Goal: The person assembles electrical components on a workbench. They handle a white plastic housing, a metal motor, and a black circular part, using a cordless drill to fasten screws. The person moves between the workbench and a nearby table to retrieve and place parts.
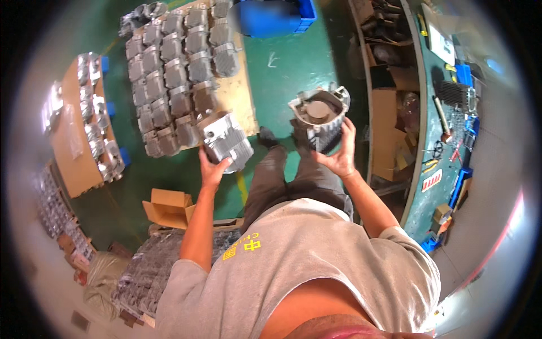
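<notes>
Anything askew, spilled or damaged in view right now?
Nothing clearly stands out. The left hand holds one grey metal housing, the right hand another housing; neither shows obvious damage. The loose tools on the green workbench look untidy, nothing more.

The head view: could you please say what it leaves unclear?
Head view: underside of the metal housing in the right grip, hidden by its body.
Head view: some fingers of the left grip, hidden by the finned casting.
Head view: blue bin, blurred, cut by upper edge.

yellow print (pixel 252 244); Latin and Chinese scripts; on grey T-shirt (pixel 322 248) front
</notes>
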A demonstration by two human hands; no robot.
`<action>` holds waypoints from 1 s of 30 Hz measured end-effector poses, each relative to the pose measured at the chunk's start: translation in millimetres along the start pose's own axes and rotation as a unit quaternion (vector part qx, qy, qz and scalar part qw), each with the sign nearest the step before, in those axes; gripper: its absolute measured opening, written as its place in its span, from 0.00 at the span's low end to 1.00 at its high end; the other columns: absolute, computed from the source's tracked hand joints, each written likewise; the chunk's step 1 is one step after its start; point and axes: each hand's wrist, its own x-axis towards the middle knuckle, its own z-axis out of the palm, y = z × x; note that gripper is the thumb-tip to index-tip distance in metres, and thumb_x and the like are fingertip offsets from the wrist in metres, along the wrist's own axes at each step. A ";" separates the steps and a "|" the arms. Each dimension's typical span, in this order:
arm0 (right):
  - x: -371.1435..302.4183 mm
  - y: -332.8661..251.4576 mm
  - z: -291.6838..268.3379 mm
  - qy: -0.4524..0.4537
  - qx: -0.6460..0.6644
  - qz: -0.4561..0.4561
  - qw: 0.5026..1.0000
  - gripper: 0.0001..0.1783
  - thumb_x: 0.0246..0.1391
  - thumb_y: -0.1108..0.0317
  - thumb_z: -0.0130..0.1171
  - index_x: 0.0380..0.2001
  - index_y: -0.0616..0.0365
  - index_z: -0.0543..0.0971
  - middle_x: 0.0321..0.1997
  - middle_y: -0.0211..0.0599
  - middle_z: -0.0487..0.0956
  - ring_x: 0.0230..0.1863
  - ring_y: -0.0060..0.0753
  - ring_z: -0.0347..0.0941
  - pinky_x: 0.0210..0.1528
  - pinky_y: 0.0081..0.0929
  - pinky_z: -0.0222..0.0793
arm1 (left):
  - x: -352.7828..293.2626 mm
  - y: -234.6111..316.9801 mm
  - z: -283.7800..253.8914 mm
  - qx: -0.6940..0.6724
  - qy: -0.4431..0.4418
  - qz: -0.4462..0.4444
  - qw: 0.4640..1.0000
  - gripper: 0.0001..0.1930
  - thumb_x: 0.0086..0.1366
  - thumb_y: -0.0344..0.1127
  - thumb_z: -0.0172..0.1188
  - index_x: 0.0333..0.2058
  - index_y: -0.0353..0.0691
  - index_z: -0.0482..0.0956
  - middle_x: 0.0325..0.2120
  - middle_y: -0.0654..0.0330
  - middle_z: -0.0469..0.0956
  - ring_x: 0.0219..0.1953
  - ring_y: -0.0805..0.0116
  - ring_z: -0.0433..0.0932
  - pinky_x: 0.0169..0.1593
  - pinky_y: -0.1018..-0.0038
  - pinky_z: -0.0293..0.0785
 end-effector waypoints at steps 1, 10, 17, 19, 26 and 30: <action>-8.7 -0.2 -7.9 0.003 0.009 0.009 1.000 0.61 0.31 0.48 0.82 0.65 0.63 0.62 0.68 0.57 0.59 0.69 0.54 0.58 0.70 0.47 0.56 | -5.6 15.0 11.2 -0.005 -0.007 0.009 1.000 0.55 0.46 0.32 0.76 0.70 0.36 0.50 0.62 0.52 0.66 0.62 0.58 0.70 0.64 0.63 0.69; -119.1 53.6 -72.3 0.039 -0.046 0.188 0.980 0.60 0.29 0.53 0.79 0.65 0.65 0.61 0.66 0.57 0.62 0.67 0.58 0.60 0.70 0.47 0.57 | -68.3 107.2 108.4 -0.046 -0.142 0.027 0.988 0.62 0.44 0.49 0.79 0.71 0.33 0.50 0.61 0.54 0.67 0.63 0.60 0.68 0.68 0.63 0.64; -260.6 131.2 -133.9 0.078 -0.106 0.299 0.945 0.62 0.30 0.52 0.80 0.65 0.73 0.60 0.63 0.59 0.63 0.66 0.58 0.60 0.71 0.48 0.55 | -117.8 111.9 199.3 0.006 -0.178 0.091 0.980 0.64 0.40 0.50 0.82 0.70 0.34 0.51 0.61 0.53 0.67 0.63 0.61 0.68 0.67 0.63 0.64; -292.3 138.7 -154.5 0.085 -0.109 0.334 0.932 0.62 0.29 0.53 0.80 0.64 0.72 0.60 0.62 0.58 0.63 0.65 0.58 0.60 0.71 0.48 0.55 | -131.8 114.4 220.2 -0.007 -0.210 0.048 0.977 0.62 0.43 0.51 0.80 0.70 0.34 0.52 0.61 0.53 0.67 0.64 0.61 0.67 0.68 0.62 0.64; -384.6 159.1 -190.2 0.120 -0.150 0.390 0.901 0.59 0.28 0.54 0.80 0.62 0.71 0.62 0.58 0.58 0.65 0.63 0.59 0.61 0.68 0.49 0.57 | -167.3 107.3 273.2 -0.131 -0.301 -0.138 0.934 0.48 0.52 0.49 0.75 0.67 0.40 0.60 0.57 0.59 0.73 0.59 0.64 0.74 0.63 0.62 0.73; -410.3 146.1 -195.1 0.132 -0.165 0.424 0.880 0.58 0.28 0.55 0.80 0.62 0.70 0.63 0.58 0.58 0.65 0.63 0.59 0.61 0.69 0.49 0.57 | -179.8 111.9 284.6 -0.150 -0.353 -0.169 0.908 0.46 0.54 0.52 0.73 0.66 0.40 0.61 0.55 0.58 0.74 0.57 0.63 0.76 0.59 0.62 0.77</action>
